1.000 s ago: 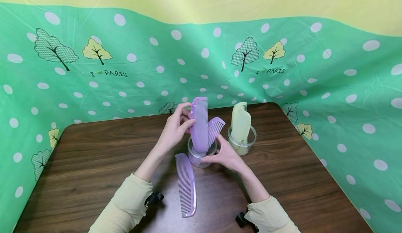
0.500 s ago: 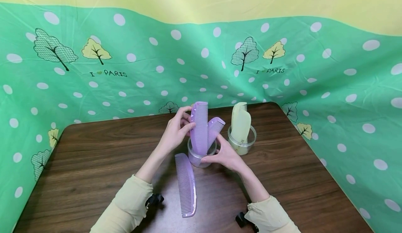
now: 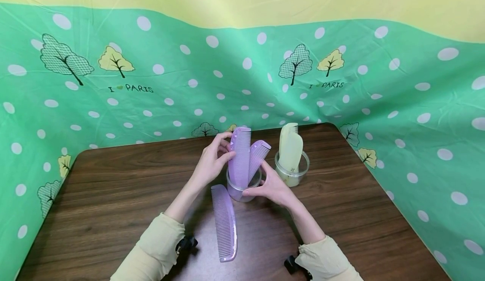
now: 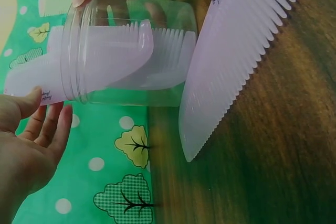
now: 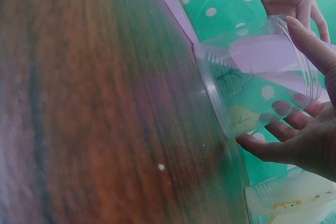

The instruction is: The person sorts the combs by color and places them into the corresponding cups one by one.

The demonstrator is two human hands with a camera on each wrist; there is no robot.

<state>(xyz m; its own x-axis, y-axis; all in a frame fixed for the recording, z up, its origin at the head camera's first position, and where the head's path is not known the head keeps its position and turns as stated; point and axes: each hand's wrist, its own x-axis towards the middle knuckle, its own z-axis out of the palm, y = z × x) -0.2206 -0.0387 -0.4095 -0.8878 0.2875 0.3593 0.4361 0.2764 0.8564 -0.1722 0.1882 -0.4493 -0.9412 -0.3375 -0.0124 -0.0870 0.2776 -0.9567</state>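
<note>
My left hand (image 3: 209,161) pinches a purple comb (image 3: 239,159) by its smooth back, thumb on the near side. The comb stands upright with its lower end inside a clear plastic jar (image 4: 121,95). A second purple comb (image 3: 259,154) leans to the right in the same jar. My right hand (image 3: 273,186) grips this jar near its rim, thumb in front and fingers curled round the far side, as the right wrist view shows. A third purple comb (image 3: 226,224) lies on the table just in front of the jar, teeth facing left.
Behind and right of my right hand stands another clear jar (image 3: 306,163) holding pale yellow combs (image 3: 291,150). The dark wooden table (image 3: 125,188) ends at a green dotted curtain (image 3: 170,62) at the back and sides.
My left hand has lowered its purple comb into the jar. The leaning comb has shifted very slightly. My right hand has stayed on the jar, and the comb on the table has not moved.
</note>
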